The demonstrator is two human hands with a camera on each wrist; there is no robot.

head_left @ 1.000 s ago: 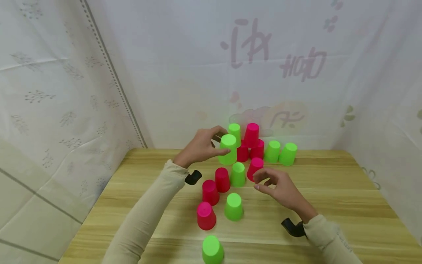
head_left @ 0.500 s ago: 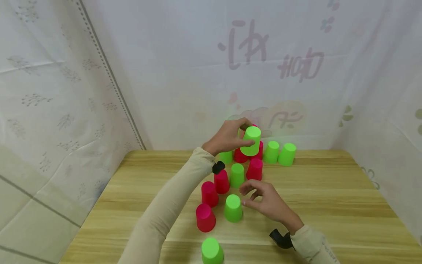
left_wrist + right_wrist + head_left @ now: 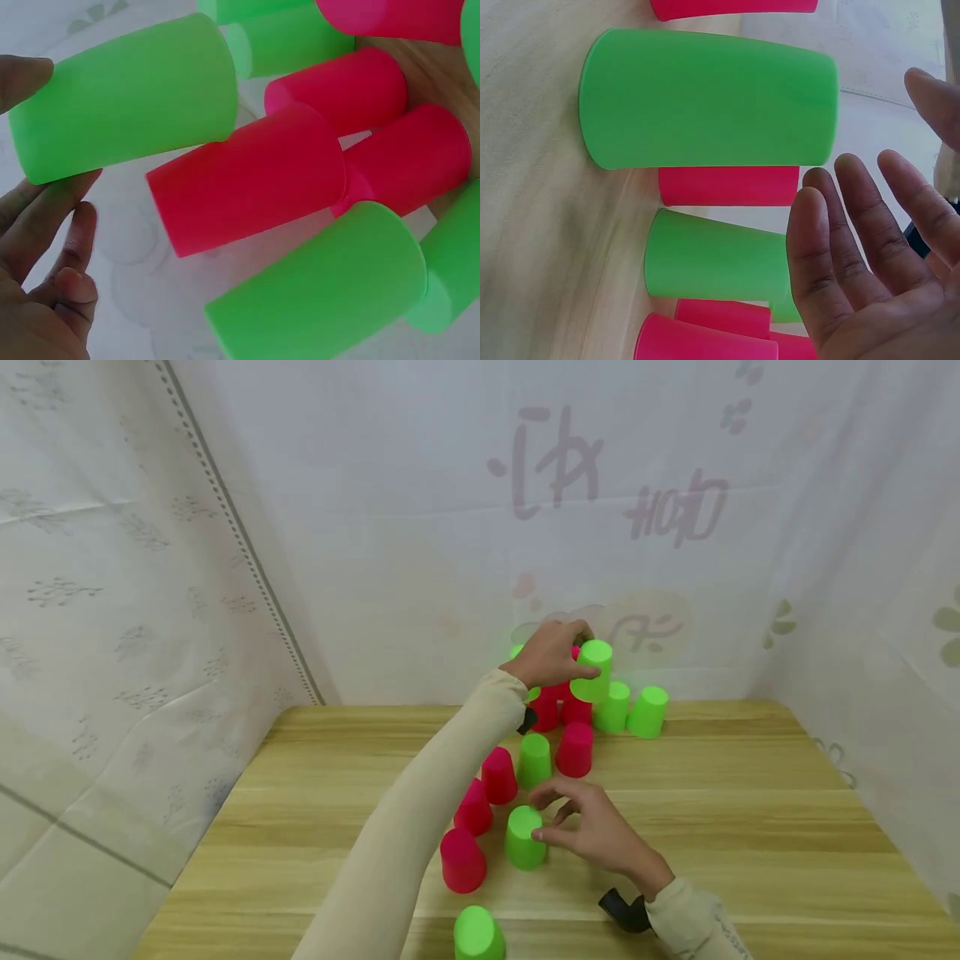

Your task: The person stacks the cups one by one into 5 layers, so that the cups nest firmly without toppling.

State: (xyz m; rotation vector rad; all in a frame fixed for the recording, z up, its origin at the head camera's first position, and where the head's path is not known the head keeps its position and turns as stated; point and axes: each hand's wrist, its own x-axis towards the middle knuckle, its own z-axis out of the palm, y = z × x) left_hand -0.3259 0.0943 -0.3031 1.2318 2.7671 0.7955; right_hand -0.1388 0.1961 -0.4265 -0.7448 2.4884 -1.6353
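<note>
Fingers of the right hand (image 3: pixel 596 837) are hanging loosely bent, holding nothing, just beside a standing green cup (image 3: pixel 522 843). Farther off, the left hand's (image 3: pixel 551 656) fingers are pinching a raised green cup (image 3: pixel 596 660); two more green cups (image 3: pixel 648 713) are standing below and right of them.

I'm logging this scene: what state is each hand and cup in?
Left hand: pinching the held green cup
held green cup: mouth down, off the table
Right hand: relaxed, holding nothing
Upper red cup: mouth down, stacked
Upper green cup: mouth down, stacked
Remaining cups: mouth down on the table
</note>
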